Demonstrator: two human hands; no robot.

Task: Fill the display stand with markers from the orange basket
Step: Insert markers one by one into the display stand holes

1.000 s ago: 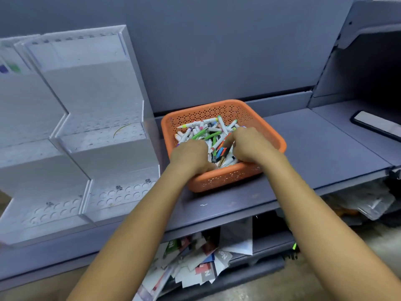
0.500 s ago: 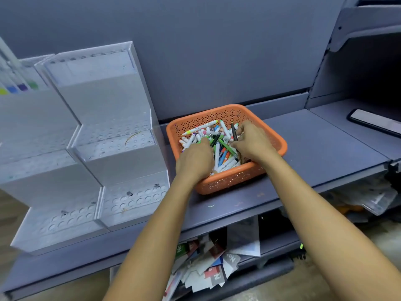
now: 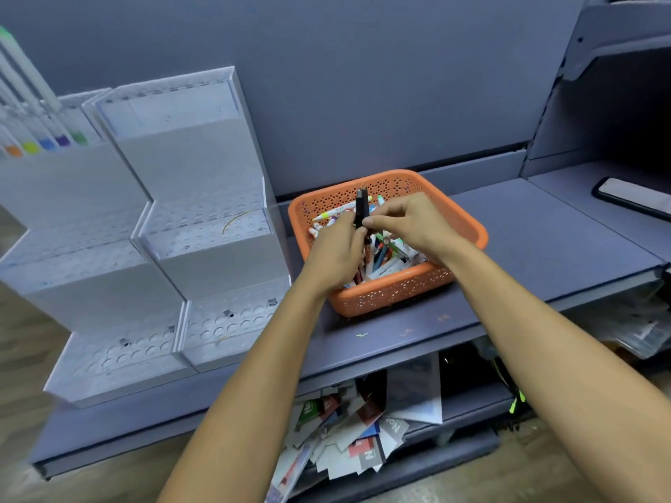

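The orange basket (image 3: 468, 226) sits on the grey shelf, filled with several mixed markers (image 3: 385, 263). Above it, a black marker (image 3: 360, 206) stands upright. My right hand (image 3: 410, 223) pinches its lower end with thumb and fingertips. My left hand (image 3: 336, 254) is curled right beside it and grips the same marker from the left. The white tiered display stand (image 3: 214, 263) is to the left of the basket, its rows of round holes empty.
A second white stand (image 3: 72, 270) further left has several coloured markers (image 3: 47, 139) in its top row. A phone (image 3: 635, 197) lies on the shelf at far right. Loose papers (image 3: 348, 433) are piled on the lower shelf.
Both hands have risen out of the pile of markers and come together. A black marker that lay in the basket is now held upright between them.
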